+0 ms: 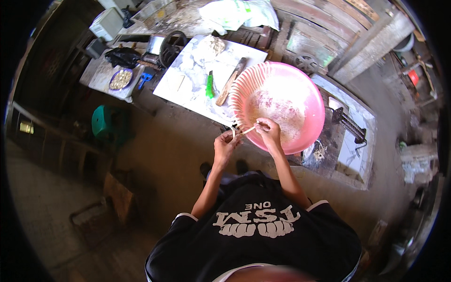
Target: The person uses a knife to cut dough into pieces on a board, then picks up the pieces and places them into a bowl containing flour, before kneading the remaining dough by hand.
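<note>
A thin pale strip, looking like dough, stretches between my two hands at the near left edge of a big pink basin. My left hand pinches one end, and a loop of strip shows at its fingertips. The other end is pinched by my right hand, which is over the basin's near rim. Many similar pale strips hang side by side along the basin's left rim. Whitish powder with reddish patches covers the basin's bottom.
Left of the basin, a white marbled board carries a green cutter knife, a wooden stick and a pale lump. A black ridged roller stands at the right. A bowl of pale pieces and a green stool are further left.
</note>
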`<control>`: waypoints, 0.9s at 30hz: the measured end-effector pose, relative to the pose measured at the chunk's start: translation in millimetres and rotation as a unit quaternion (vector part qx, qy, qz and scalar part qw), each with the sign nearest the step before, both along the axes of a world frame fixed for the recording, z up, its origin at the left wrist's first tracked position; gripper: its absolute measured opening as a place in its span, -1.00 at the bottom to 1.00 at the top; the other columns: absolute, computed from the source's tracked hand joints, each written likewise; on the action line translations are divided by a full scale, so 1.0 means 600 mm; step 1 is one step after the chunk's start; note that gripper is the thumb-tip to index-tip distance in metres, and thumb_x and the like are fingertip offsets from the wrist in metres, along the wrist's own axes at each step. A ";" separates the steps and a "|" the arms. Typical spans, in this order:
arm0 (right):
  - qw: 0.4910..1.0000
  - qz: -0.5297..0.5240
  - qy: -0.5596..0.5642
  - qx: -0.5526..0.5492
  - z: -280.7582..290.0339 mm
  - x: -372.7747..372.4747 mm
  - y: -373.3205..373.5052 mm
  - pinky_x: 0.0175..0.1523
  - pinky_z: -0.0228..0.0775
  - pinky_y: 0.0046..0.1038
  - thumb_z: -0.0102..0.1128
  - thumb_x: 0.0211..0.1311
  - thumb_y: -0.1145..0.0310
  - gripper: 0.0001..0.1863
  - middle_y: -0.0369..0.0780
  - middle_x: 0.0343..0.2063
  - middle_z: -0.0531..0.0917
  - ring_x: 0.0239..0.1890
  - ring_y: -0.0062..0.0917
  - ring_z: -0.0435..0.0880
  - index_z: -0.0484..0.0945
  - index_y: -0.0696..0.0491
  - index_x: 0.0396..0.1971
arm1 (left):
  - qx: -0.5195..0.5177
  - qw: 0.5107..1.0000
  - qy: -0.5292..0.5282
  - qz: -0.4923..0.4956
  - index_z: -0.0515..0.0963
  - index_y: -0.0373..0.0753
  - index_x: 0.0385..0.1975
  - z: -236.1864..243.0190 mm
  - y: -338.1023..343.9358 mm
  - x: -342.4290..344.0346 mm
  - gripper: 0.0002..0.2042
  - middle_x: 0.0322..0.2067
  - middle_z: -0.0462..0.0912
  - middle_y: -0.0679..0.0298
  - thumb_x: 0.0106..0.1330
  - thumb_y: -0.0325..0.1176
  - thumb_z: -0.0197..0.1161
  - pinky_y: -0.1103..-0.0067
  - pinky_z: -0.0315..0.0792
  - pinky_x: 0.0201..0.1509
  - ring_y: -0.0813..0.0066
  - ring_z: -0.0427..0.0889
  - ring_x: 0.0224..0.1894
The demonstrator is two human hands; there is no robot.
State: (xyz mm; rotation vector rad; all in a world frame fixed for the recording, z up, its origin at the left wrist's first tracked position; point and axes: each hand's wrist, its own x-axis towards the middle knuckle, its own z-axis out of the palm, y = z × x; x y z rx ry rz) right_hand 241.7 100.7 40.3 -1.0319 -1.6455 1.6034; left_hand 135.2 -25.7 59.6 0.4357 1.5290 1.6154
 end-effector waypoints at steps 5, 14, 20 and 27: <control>1.000 -0.008 0.004 -0.015 -0.019 -0.012 0.005 -0.32 0.38 -0.61 0.20 -0.11 0.51 -0.81 -0.24 -0.50 0.56 -0.45 -0.65 0.51 0.49 0.19 -0.41 | -0.036 0.997 0.050 0.043 0.49 -0.36 -0.42 0.004 0.005 0.004 -0.88 -0.61 0.53 0.34 0.09 -0.46 0.14 0.77 0.25 -0.55 0.72 0.43 -0.59; 1.000 -0.010 -0.003 -0.014 -0.023 -0.028 0.016 -0.36 0.38 -0.61 0.17 -0.08 0.53 -0.79 -0.23 -0.49 0.54 -0.46 -0.62 0.51 0.46 0.19 -0.36 | -0.045 0.987 0.116 0.104 0.51 -0.33 -0.51 0.014 0.020 0.001 -0.88 -0.68 0.51 0.37 0.07 -0.40 0.17 0.78 0.23 -0.59 0.76 0.39 -0.64; 0.997 0.013 -0.053 0.062 -0.026 -0.028 0.013 -0.38 0.37 -0.58 0.17 -0.10 0.49 -0.82 -0.21 -0.53 0.57 -0.47 -0.57 0.55 0.49 0.13 -0.40 | -0.070 0.981 0.136 0.118 0.50 -0.34 -0.50 0.011 0.018 0.001 -0.87 -0.67 0.51 0.36 0.06 -0.39 0.19 0.77 0.24 -0.57 0.75 0.40 -0.63; 0.979 0.071 -0.166 0.092 -0.040 -0.025 0.007 -0.32 0.37 -0.48 0.16 -0.11 0.38 -0.83 -0.17 -0.50 0.59 -0.41 -0.44 0.59 0.52 0.09 -0.45 | -0.062 0.985 0.113 0.111 0.47 -0.36 -0.46 0.009 0.011 0.000 -0.85 -0.63 0.52 0.34 0.07 -0.39 0.18 0.76 0.27 -0.55 0.71 0.45 -0.60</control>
